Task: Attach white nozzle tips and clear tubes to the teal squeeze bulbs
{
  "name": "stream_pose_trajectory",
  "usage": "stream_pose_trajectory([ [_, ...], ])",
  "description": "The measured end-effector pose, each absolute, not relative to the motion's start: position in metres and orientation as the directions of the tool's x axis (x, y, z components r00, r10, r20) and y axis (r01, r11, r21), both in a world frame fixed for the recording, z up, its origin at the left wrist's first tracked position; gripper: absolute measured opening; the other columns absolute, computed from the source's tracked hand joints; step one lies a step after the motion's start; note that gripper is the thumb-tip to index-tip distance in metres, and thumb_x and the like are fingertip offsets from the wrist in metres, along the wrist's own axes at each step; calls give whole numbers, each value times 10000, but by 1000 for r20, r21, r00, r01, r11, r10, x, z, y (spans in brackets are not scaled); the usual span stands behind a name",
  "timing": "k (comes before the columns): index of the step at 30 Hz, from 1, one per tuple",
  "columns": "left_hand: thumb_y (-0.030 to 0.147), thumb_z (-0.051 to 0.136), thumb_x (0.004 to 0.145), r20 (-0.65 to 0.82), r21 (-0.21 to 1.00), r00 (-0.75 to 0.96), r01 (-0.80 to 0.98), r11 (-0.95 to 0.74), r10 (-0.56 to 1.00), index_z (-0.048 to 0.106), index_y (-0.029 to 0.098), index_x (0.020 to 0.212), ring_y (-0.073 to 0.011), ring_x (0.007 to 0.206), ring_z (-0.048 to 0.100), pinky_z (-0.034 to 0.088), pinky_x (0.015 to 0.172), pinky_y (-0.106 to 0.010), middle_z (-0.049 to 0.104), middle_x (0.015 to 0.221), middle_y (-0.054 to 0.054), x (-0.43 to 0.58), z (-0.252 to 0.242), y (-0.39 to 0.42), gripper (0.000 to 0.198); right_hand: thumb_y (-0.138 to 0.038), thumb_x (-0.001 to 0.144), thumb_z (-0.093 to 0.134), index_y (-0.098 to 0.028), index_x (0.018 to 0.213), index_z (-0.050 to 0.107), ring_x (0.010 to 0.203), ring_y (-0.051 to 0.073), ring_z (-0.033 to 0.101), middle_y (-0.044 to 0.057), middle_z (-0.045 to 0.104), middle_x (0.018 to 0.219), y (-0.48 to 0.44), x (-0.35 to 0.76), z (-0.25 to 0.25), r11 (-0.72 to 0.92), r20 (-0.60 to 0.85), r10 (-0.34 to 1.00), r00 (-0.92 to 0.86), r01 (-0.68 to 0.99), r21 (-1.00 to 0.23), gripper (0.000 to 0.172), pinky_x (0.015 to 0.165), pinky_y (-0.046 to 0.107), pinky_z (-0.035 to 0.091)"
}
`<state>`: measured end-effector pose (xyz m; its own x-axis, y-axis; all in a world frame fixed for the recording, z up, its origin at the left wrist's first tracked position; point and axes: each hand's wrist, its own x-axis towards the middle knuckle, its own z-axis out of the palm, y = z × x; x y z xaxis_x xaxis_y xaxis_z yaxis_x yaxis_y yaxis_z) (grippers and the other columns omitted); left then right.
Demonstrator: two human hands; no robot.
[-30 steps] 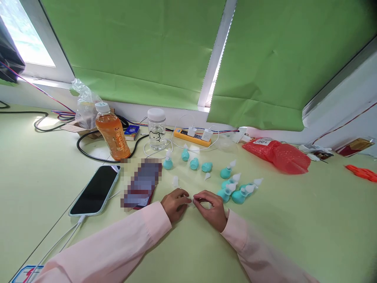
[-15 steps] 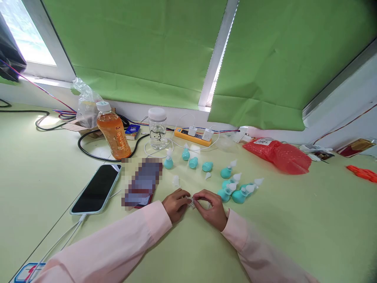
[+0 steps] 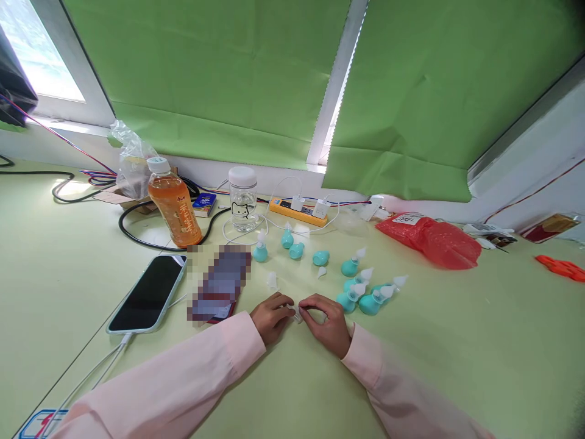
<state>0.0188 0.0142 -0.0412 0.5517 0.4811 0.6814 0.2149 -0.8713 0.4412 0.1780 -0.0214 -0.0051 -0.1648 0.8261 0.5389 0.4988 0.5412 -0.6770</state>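
Note:
My left hand (image 3: 273, 318) and my right hand (image 3: 329, 324) meet low over the table, fingertips pinched. Between them is a small translucent plastic piece (image 3: 297, 314), mostly covered by the fingers, so its exact shape is unclear. Close to the right hand stand several teal squeeze bulbs with white pointed tips, among them a front bulb (image 3: 369, 304). Farther back lie a teal bulb without a tip (image 3: 320, 258) and another tipless bulb (image 3: 297, 250). A loose white tip (image 3: 322, 272) rests in front of them, and a clear plastic piece (image 3: 272, 280) lies beyond the left hand.
Left of the hands lie a blurred phone (image 3: 222, 283) and a charging phone (image 3: 148, 294). Behind stand an orange drink bottle (image 3: 175, 207), a clear cup (image 3: 244, 204) and a yellow power strip (image 3: 292, 211) with white cables. A red plastic bag (image 3: 439, 241) sits back right.
The view has shifted slightly. Both hands stay together at the same place, with the fingers moving only a little around the small piece.

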Motion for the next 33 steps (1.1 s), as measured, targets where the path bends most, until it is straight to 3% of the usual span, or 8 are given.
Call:
stream_pose_trajectory([
  [16,110,369,754,682,417,551,247,-874,481,544,152,778,-138,699,501,443,594,-261,553,798,-84,18,-38,13,181,-143,690,523,-206,741,614,635,146,603,21,650,685,-24,179,-5,583,587,791,-171,501,-639,122,600,261,496],
  [25,53,351,749,653,422,553,300,-855,517,488,139,956,-145,745,476,440,637,-258,539,820,-82,18,-31,10,263,-121,662,542,-193,750,618,638,143,602,19,652,698,-24,178,-4,561,551,817,-172,463,-686,137,606,254,491],
  [33,73,363,756,670,414,525,322,-852,524,526,132,868,-142,723,504,447,599,-249,541,786,-82,18,-30,10,207,-106,689,509,-197,767,608,648,141,589,22,638,703,-26,177,-5,544,557,819,-137,491,-680,156,615,261,479],
])
